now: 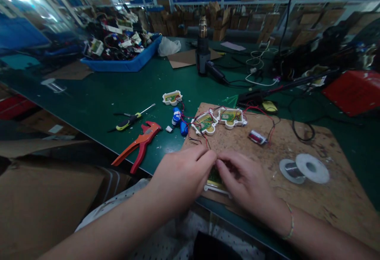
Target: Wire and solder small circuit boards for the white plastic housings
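My left hand (184, 173) and my right hand (247, 176) meet at the front edge of a worn brown board, fingertips pinched together. What they pinch is hidden by the fingers. Beneath them lies a green circuit board (215, 176) in a white plastic casing (218, 190), mostly covered by my hands. Thin red and black wires (207, 142) run up to my left fingers. Just beyond sit two more white casings with circuit boards, one on the left (205, 123) and one on the right (230, 117). A small wired part (257, 137) lies to their right.
A solder spool (311, 168) lies right on the brown board (323, 200). Left are red-handled cutters (139, 145), a screwdriver (129, 122) and blue wrapped cells (180, 122). Farther back are another white casing (172, 98), a heat gun (203, 50) and a full blue bin (118, 65).
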Tool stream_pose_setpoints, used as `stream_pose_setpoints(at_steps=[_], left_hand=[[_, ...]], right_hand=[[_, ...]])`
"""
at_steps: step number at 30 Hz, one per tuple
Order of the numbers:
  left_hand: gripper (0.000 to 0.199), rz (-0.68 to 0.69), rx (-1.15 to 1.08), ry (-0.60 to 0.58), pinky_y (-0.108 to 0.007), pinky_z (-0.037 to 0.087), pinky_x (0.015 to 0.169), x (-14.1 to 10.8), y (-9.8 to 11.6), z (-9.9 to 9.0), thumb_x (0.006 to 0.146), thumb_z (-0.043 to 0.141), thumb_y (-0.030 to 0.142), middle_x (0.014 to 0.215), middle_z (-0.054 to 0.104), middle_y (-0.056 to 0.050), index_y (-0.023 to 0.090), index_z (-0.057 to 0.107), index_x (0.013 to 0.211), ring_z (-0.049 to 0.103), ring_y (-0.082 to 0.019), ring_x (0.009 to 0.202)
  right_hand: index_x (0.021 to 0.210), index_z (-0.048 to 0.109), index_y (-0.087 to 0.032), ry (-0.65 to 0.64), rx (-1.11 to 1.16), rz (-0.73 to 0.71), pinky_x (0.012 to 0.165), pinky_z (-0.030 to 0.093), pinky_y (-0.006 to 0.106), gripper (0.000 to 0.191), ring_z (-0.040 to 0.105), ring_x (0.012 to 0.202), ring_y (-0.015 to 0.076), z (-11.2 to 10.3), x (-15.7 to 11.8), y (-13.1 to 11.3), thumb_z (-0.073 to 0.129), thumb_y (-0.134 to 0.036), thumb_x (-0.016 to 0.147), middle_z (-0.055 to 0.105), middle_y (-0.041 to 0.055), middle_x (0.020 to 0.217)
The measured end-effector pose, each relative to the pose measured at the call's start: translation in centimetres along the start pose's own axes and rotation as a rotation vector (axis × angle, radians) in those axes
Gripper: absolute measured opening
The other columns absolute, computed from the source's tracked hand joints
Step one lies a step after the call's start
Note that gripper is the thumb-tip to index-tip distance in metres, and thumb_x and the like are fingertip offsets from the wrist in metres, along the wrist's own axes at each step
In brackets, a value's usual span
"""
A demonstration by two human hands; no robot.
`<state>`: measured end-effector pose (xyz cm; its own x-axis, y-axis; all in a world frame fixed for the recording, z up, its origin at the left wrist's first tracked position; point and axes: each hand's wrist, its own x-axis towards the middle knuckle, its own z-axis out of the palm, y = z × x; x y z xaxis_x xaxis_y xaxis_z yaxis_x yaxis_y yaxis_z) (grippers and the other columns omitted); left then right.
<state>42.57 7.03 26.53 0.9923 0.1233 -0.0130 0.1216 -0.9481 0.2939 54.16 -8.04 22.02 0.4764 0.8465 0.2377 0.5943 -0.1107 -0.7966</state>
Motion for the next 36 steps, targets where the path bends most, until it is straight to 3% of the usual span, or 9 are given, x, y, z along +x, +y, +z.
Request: stream_pose_setpoints(at_steps=[7, 12, 16, 18, 20, 22, 26, 29, 36], left_hand=[[0.019, 0.054, 0.151, -0.058, -0.030, 0.041, 0.055, 0.1, -1.0, -0.3, 0.098, 0.039, 0.026, 0.084, 0.061, -0.003, 0.020, 0.055, 0.093, 0.061, -0.021, 0.070], [0.026, -0.348, 0.075, 0.247, -0.028, 0.037, 0.060, -1.3, -5.5, -3.6, 0.099, 0.035, 0.030, 0.074, 0.059, -0.002, 0.019, 0.052, 0.082, 0.055, -0.016, 0.067], [0.044, -0.669, 0.333, 0.123, -0.031, 0.033, 0.055, -2.9, -8.2, -4.2, 0.100, 0.035, 0.052, 0.071, 0.063, -0.007, 0.020, 0.064, 0.091, 0.059, -0.024, 0.062], [0.041, -0.606, 0.347, 0.122, -0.035, 0.042, 0.059, -3.5, -8.1, -3.4, 0.097, 0.044, 0.051, 0.093, 0.070, -0.011, 0.019, 0.063, 0.114, 0.066, -0.030, 0.079], [0.040, -0.431, 0.201, 0.216, -0.038, 0.051, 0.072, -3.7, -6.9, -2.4, 0.097, 0.050, 0.043, 0.117, 0.068, -0.012, 0.019, 0.055, 0.129, 0.067, -0.029, 0.096], [0.036, -0.248, -0.032, 0.249, -0.036, 0.053, 0.083, -3.5, -5.2, -1.4, 0.097, 0.052, 0.037, 0.121, 0.067, -0.008, 0.021, 0.054, 0.129, 0.066, -0.022, 0.099], [0.031, -0.012, -0.246, 0.136, -0.035, 0.053, 0.093, -2.4, -2.4, 0.0, 0.099, 0.051, 0.032, 0.122, 0.068, -0.004, 0.023, 0.054, 0.129, 0.064, -0.020, 0.110], [0.028, 0.032, -0.264, 0.078, -0.038, 0.051, 0.098, -1.5, -1.8, 0.7, 0.101, 0.048, 0.032, 0.120, 0.069, -0.004, 0.021, 0.058, 0.125, 0.063, -0.021, 0.113], [0.023, 0.038, -0.251, 0.055, -0.034, 0.050, 0.085, -0.1, -2.3, 0.8, 0.103, 0.043, 0.033, 0.100, 0.070, -0.002, 0.020, 0.063, 0.103, 0.065, -0.019, 0.094]], right_hand=[[0.089, 0.064, -0.019, -0.053, -0.032, -0.007, 0.060, 0.039, 0.022, 0.013, 0.053, 0.064, 0.0091, 0.4, 0.0, 0.4, 0.053, -0.023, 0.095, 0.058, -0.0018, 0.072], [0.084, 0.065, -0.019, -0.020, 0.085, 0.190, 0.051, 0.037, 0.022, 0.021, 0.048, 0.055, 0.0087, 0.6, 0.2, 1.1, 0.052, -0.032, 0.096, 0.055, -0.0027, 0.065], [0.088, 0.065, -0.019, -0.023, 0.157, 0.237, 0.055, 0.042, 0.021, 0.025, 0.054, 0.061, 0.0093, 0.5, 0.2, 1.0, 0.051, -0.038, 0.097, 0.062, -0.0009, 0.072], [0.088, 0.066, -0.020, -0.002, 0.147, 0.236, 0.054, 0.042, 0.021, 0.026, 0.054, 0.061, 0.0093, 0.5, 0.2, 0.8, 0.052, -0.039, 0.097, 0.062, -0.0013, 0.071], [0.088, 0.066, -0.019, 0.006, 0.134, 0.226, 0.053, 0.041, 0.021, 0.026, 0.054, 0.059, 0.0093, 0.6, 0.2, 0.5, 0.053, -0.039, 0.097, 0.061, -0.0017, 0.068], [0.087, 0.067, -0.019, 0.007, 0.118, 0.213, 0.053, 0.041, 0.021, 0.026, 0.054, 0.059, 0.0094, 0.6, 0.2, 0.3, 0.053, -0.039, 0.097, 0.062, -0.0015, 0.069], [0.085, 0.066, -0.020, -0.016, 0.116, 0.195, 0.055, 0.042, 0.021, 0.024, 0.055, 0.060, 0.0093, 0.7, 0.2, -0.1, 0.054, -0.037, 0.097, 0.062, -0.0019, 0.069], [0.084, 0.065, -0.019, -0.039, 0.117, 0.196, 0.054, 0.042, 0.021, 0.025, 0.054, 0.058, 0.0091, 0.6, 0.2, -0.3, 0.053, -0.036, 0.098, 0.060, -0.0025, 0.066], [0.093, 0.067, -0.021, -0.070, 0.047, 0.096, 0.059, 0.046, 0.021, 0.020, 0.060, 0.064, 0.0096, 0.3, 0.2, -0.2, 0.052, -0.032, 0.098, 0.066, -0.0013, 0.074]])
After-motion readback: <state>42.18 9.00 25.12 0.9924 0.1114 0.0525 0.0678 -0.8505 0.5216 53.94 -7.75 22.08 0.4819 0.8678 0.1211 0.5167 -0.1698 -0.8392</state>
